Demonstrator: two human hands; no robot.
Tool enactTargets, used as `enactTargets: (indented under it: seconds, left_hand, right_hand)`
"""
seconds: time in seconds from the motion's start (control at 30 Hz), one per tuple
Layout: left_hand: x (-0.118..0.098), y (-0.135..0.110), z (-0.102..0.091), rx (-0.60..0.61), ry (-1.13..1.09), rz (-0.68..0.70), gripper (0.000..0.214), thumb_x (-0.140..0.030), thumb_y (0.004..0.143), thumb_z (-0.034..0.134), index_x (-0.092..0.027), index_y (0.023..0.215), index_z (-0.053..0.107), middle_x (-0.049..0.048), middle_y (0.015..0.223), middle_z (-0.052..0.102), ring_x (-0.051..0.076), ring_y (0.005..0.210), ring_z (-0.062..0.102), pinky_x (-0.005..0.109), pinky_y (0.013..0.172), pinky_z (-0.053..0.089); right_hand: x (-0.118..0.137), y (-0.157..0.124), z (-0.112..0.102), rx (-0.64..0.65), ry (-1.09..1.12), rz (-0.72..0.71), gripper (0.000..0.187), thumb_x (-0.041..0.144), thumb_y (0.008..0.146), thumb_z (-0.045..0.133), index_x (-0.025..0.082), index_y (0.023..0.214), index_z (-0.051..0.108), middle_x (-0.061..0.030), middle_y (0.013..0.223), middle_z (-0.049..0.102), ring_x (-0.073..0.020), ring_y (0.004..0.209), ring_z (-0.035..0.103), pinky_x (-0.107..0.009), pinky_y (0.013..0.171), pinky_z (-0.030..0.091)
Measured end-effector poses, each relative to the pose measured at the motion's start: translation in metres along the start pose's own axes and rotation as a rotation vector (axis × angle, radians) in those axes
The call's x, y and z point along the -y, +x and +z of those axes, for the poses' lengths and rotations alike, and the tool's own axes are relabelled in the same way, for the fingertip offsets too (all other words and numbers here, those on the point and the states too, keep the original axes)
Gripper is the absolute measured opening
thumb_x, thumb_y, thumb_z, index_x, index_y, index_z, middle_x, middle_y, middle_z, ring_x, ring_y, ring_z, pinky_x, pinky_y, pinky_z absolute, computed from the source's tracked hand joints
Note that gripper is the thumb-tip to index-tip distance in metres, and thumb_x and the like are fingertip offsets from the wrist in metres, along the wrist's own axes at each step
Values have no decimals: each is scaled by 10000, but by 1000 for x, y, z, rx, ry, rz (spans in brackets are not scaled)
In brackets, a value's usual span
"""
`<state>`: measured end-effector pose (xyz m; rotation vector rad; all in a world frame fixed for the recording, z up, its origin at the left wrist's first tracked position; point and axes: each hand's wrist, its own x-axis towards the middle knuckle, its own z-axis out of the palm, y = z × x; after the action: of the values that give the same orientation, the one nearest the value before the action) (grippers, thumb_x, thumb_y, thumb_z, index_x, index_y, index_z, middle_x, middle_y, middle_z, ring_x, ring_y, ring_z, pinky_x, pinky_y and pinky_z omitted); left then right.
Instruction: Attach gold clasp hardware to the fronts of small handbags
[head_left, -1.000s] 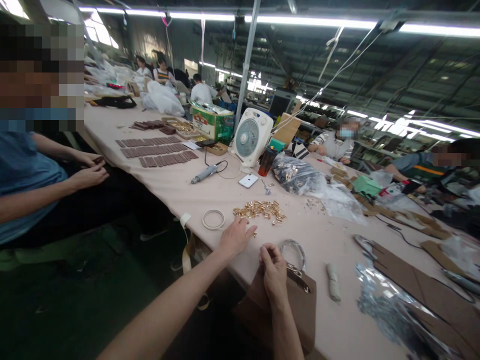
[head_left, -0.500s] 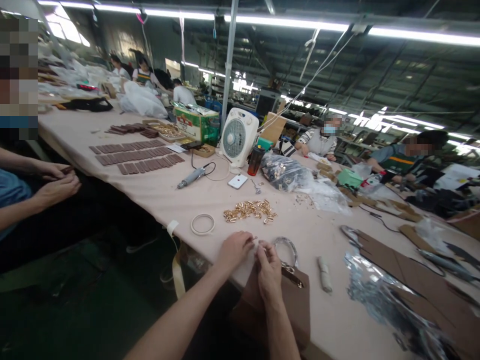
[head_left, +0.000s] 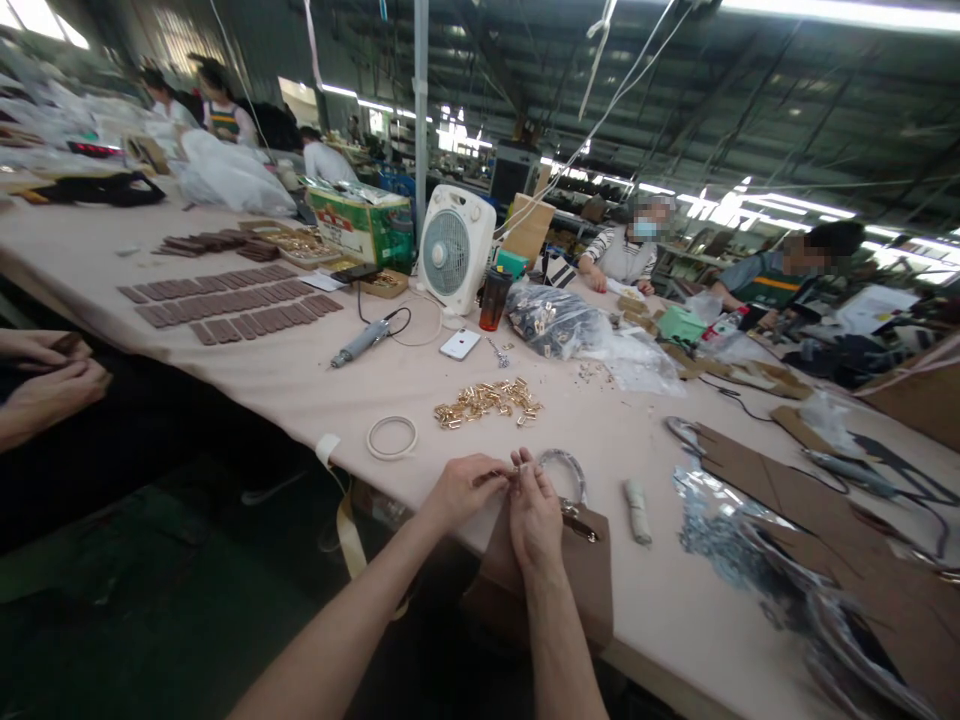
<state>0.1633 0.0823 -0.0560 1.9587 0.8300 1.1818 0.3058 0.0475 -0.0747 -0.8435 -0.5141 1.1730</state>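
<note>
My left hand (head_left: 461,488) and my right hand (head_left: 534,508) meet at the near edge of the long table (head_left: 315,375), fingertips pinched together on a small gold metal fitting (head_left: 501,474). Under my right hand a brown leather bag piece (head_left: 581,580) hangs over the table edge, with a metal clasp on its top. Just beyond lies a clear tape roll (head_left: 564,468). A pile of gold fittings (head_left: 486,400) sits farther out, past my hands.
A white tape ring (head_left: 391,437), electric screwdriver (head_left: 361,342), white phone (head_left: 460,344), desk fan (head_left: 448,248), plastic bags of hardware (head_left: 570,325) and rows of brown leather strips (head_left: 232,305) are on the table. Another person's hands (head_left: 45,375) are at left; more people sit across.
My left hand left the table top near the gold pile and came back to my right hand; both now pinch a small fitting. The view has swung to the right.
</note>
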Motion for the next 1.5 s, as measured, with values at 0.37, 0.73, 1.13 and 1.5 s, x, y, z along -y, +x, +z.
enactTargets:
  seconds: [0.37,0.73,1.13,1.5]
  left_hand:
    - [-4,-1,1,-45,-83,-25,166,-164,867,669,-198,976,789,58,978,781,162,872,731,245,770,581]
    - [-5,-2,1,-46,-67,-11,170,-177,878,652,-195,983,785,55,970,772,151,837,717,241,753,579]
    - [-2,-3,2,-72,-91,6,167,-142,851,649,-186,958,770,61,968,775,153,845,714,251,770,583]
    - [0,-3,1,-82,-113,-19,103,-233,903,706,-190,965,776,63,958,783,159,854,716,259,778,568]
  right_hand:
    - [5,-8,-2,18,9,21,288,387,790,877,216,992,762,-58,1100,760,-187,1045,694,-397,1094,485]
    - [-1,-8,-6,29,-95,-22,318,436,797,860,213,990,738,-74,1147,735,-212,1061,687,-434,1074,500]
    - [0,-8,-2,26,-89,-21,316,428,793,869,212,977,732,-42,1044,745,-182,993,682,-398,1053,501]
    - [-1,-8,-2,17,-105,-18,305,416,764,883,207,936,741,-65,1118,740,-200,1042,681,-404,1054,513]
